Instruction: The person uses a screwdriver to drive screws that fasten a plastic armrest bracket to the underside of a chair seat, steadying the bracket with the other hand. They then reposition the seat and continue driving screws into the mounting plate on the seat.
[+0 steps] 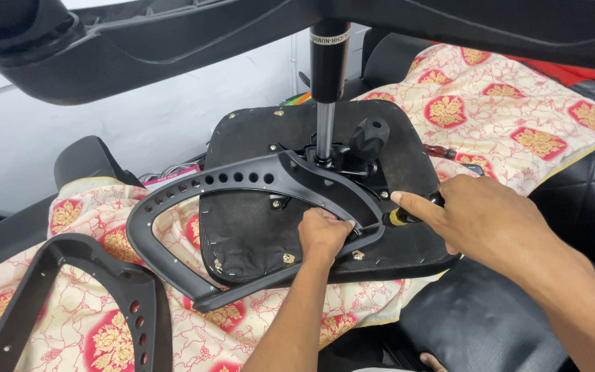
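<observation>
An upturned office chair seat (256, 234) lies on a patterned cloth, its gas cylinder (326, 103) pointing up at the camera. A black armrest frame (228, 182) with a row of holes rests across the seat's underside. My left hand (324, 233) grips the armrest's bracket end against the seat. My right hand (480, 217) holds a screwdriver (404, 218) with a black and yellow handle, its tip at the bracket beside my left hand, forefinger stretched along the handle. A black knob (368, 136) sits on the seat mechanism.
A second black armrest frame (80, 296) lies at the lower left on the cream and red flowered cloth (511, 103). The chair's base legs (173, 34) arch across the top of the view. Black padded cushions (490, 317) lie at the right.
</observation>
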